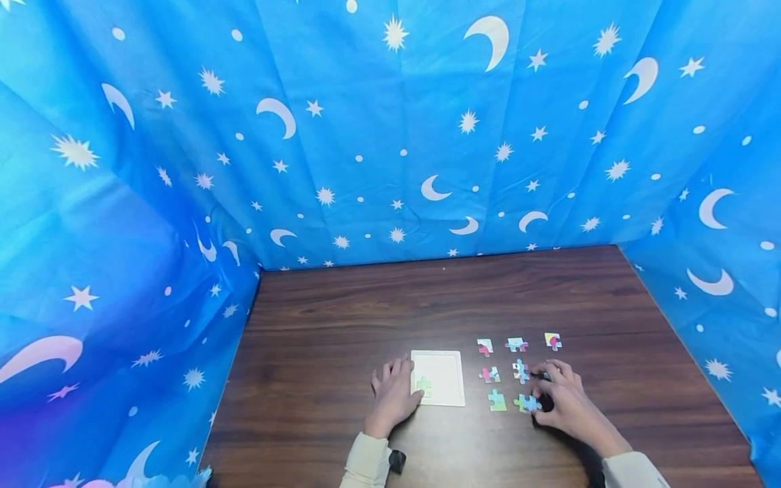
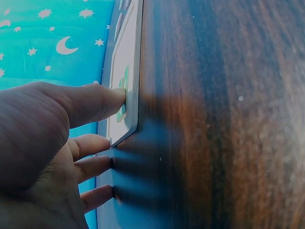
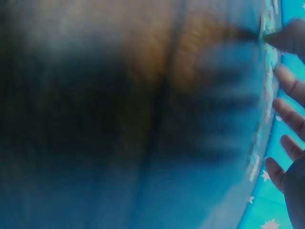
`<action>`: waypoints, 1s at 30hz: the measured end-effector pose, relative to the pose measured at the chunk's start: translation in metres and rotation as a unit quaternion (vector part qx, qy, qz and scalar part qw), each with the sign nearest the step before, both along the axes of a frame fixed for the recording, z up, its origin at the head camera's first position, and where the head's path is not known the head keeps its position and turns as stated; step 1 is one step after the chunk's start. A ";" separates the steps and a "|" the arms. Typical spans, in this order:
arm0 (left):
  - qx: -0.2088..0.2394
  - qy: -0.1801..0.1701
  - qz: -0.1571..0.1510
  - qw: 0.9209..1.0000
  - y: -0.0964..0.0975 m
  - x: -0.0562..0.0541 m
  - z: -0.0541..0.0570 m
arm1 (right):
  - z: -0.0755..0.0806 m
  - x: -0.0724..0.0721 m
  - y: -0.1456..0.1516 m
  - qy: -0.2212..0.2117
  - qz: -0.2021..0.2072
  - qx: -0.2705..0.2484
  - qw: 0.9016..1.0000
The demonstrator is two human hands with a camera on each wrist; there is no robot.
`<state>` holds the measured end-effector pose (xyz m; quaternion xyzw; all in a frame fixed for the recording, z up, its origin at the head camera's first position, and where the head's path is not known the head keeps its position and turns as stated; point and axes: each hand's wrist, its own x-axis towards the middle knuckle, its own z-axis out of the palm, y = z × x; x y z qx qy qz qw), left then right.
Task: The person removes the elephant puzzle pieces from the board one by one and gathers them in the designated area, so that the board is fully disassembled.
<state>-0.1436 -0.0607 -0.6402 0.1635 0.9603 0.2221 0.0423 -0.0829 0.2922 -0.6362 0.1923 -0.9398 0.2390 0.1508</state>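
Note:
My left hand (image 1: 393,393) lies along the left edge of a shallow white puzzle tray (image 1: 448,379). Its thumb (image 2: 116,99) presses on a green puzzle piece (image 1: 424,386) in the tray's near-left corner, with the other fingers spread on the table. Over on the right, my right hand (image 1: 567,400) has its thumb and index fingertips at the right end of a green-and-blue puzzle piece (image 1: 526,403) lying on the table. In the right wrist view, the thumb (image 3: 286,39) meets the edge of the row of pieces and the other fingers are spread apart.
Loose puzzle pieces lie right of the tray: a green one (image 1: 497,400), a pink one (image 1: 490,374), a blue-and-red one (image 1: 521,371), and several farther back, including a yellow-and-red one (image 1: 552,340). Blue star-and-moon cloth (image 1: 366,135) walls the wooden table (image 1: 317,325).

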 end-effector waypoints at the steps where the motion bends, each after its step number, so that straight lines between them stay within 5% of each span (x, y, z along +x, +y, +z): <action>1: -0.001 0.000 0.000 1.000 0.000 0.000 0.000 | -0.001 0.000 0.000 0.001 0.004 0.000 1.000; 11: 0.002 -0.011 0.006 1.000 0.004 0.001 -0.005 | -0.002 -0.008 -0.015 0.041 0.000 -0.011 0.999; 19: 0.010 0.005 0.012 1.000 0.000 0.000 -0.003 | 0.005 -0.044 -0.088 0.095 0.073 -0.056 0.991; 30: 0.010 0.047 0.006 0.999 -0.001 0.001 -0.006 | -0.001 -0.066 -0.155 0.059 0.107 -0.065 0.990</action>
